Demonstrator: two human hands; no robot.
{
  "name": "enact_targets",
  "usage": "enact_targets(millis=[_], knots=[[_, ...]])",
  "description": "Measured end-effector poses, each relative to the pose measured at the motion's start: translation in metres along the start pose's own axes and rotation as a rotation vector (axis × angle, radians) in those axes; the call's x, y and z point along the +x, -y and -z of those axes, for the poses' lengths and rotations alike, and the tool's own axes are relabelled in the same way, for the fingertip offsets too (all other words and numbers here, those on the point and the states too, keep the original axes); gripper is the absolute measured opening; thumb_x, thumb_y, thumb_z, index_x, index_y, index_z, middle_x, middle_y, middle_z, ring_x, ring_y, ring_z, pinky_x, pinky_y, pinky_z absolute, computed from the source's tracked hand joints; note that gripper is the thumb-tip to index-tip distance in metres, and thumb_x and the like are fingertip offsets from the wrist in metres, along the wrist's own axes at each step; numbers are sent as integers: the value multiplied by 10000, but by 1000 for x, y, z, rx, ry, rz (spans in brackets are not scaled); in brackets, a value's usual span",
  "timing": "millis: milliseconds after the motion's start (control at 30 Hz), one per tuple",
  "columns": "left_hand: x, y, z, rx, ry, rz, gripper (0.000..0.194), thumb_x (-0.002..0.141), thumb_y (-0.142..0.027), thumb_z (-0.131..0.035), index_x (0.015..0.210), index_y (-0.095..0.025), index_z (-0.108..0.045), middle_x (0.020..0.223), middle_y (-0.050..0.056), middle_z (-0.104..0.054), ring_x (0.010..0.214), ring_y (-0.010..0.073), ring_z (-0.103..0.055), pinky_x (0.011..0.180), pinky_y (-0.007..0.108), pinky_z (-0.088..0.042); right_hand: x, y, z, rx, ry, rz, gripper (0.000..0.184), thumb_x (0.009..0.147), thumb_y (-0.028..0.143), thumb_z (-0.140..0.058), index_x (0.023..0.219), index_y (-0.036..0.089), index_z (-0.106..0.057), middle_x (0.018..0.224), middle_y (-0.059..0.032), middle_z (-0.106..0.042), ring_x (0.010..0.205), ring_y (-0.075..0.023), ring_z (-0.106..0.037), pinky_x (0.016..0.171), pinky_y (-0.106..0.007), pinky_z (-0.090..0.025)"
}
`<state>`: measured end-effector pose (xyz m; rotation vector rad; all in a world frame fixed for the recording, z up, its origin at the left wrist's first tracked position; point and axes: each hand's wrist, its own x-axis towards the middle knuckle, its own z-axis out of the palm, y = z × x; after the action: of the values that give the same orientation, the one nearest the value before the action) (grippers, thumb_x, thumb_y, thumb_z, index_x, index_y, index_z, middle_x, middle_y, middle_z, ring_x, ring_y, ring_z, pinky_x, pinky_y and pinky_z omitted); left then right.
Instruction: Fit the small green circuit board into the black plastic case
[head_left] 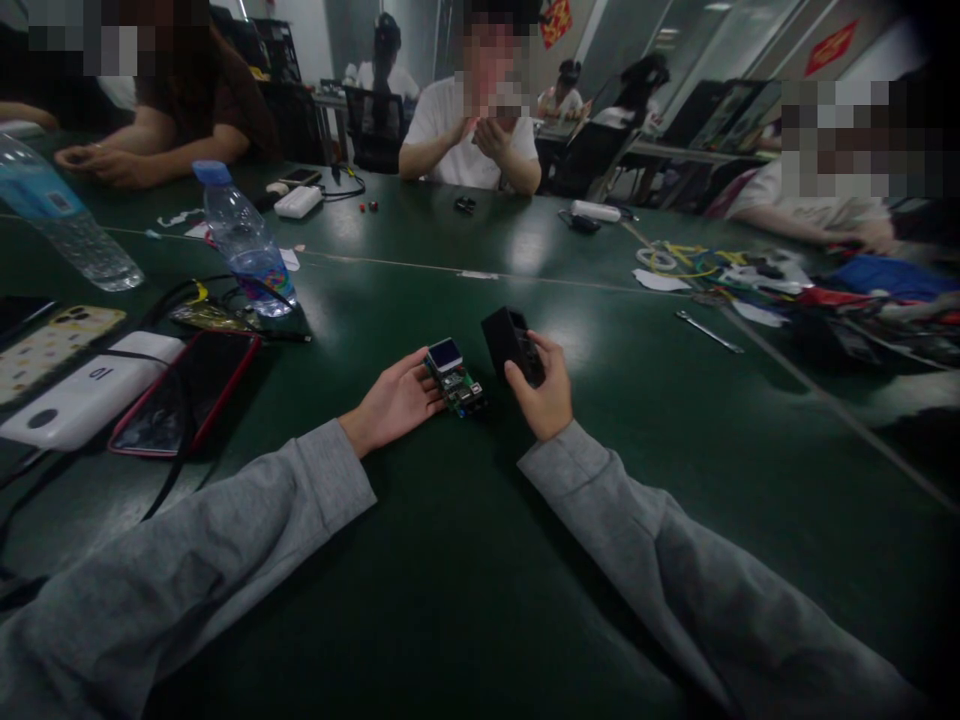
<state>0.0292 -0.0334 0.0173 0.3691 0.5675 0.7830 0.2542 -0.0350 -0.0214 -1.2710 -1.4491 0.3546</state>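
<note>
My left hand (399, 400) holds a small green circuit board (456, 382) with a little screen at its upper end. The fingers lie along and under the board's left edge, palm turned up. In my right hand (547, 392) is a black box-shaped case (508, 340), tilted, gripped between thumb and fingers. Part of the case is hidden by the fingers, and its inside cannot be made out. The board and the case are apart, with a narrow gap between them, above the dark green table (420, 560).
To the left are a red-edged phone (187, 392), a white power bank (94, 390), cables and two water bottles, one (244, 240) nearer. At right lie a wrench (709, 332) and a pile of wires (757, 270). Several people sit around, one person (469, 140) opposite.
</note>
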Motion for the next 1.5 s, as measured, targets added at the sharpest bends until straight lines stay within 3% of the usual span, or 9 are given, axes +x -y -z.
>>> enact_targets(millis=[167, 633, 1033, 1233, 1400, 1500], knots=[[0, 0, 1, 25, -15, -5, 490, 909, -362, -580, 1313, -101, -492, 1157, 136, -646, 1076, 212, -609, 995, 347, -412, -1, -1, 0, 9, 24, -21, 569, 794, 418, -670, 1283, 216, -461, 1164, -112, -654, 1019, -252, -663, 927, -478, -525], [5, 1, 3, -1, 14, -2, 302, 923, -336, -558, 1110, -102, -605, 1026, 115, -676, 956, 188, -640, 950, 334, -433, -4, 8, 1, 4, 144, 86, 579, 818, 428, -658, 1326, 235, -458, 1232, -103, -622, 1091, -256, -632, 965, -473, -503], [6, 2, 8, 52, 4, -9, 407, 897, -312, -612, 1257, -133, -552, 1079, 99, -687, 1007, 186, -645, 962, 331, -446, -5, 18, 2, 63, 138, 70, 541, 821, 445, -652, 1289, 231, -486, 1206, -105, -641, 1089, -253, -640, 963, -469, -508], [4, 2, 5, 49, 0, -18, 404, 926, -305, -566, 1289, -131, -533, 1117, 108, -683, 1040, 188, -641, 960, 334, -442, -3, 13, 1, 207, 69, -116, 457, 810, 507, -638, 1165, 224, -588, 1031, -73, -690, 929, -232, -667, 824, -421, -554], [3, 2, 5, 46, -25, -18, 405, 937, -326, -546, 1285, -119, -536, 1139, 117, -671, 1056, 194, -630, 981, 340, -424, 5, -4, -2, 365, -110, -388, 388, 751, 500, -651, 1012, 214, -657, 933, -47, -682, 862, -225, -655, 742, -386, -557], [3, 1, 6, 48, -16, -17, 400, 939, -332, -539, 1283, -128, -538, 1128, 114, -670, 1067, 197, -626, 971, 342, -431, 7, -7, -2, 401, -102, -433, 352, 738, 479, -648, 977, 222, -674, 898, -36, -683, 843, -219, -652, 719, -371, -559]])
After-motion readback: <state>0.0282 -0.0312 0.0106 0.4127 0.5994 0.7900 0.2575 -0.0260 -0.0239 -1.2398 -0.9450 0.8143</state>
